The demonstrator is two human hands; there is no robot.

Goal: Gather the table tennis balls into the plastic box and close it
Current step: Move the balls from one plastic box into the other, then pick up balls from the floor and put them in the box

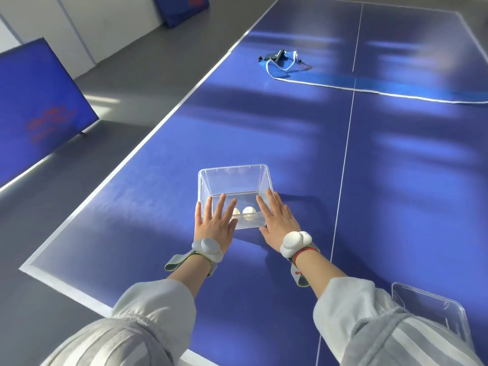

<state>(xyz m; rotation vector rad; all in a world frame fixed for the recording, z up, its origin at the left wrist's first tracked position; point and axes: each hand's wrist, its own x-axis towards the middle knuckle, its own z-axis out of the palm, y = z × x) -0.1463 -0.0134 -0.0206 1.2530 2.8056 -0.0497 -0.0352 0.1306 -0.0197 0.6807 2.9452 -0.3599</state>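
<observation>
Framing the box [235, 180] at lower centre, both flat hands, left [214, 225] and right [280, 223], hold nothing; it looks light, slippery, best held by its sides.

- The left hand [214, 223] partly covers one table tennis ball [235, 212] inside the plastic box [234, 175].
- The clear lid [433, 313] is partly hidden by the right sleeve [369, 320].
- The folded net [343, 83] runs off the right edge; the dark piece on it, possibly a clamp [277, 56], is too small to tell.

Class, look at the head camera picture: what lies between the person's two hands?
The near end of the clear plastic box, two table tennis balls inside, sits between left hand and right hand.
</observation>
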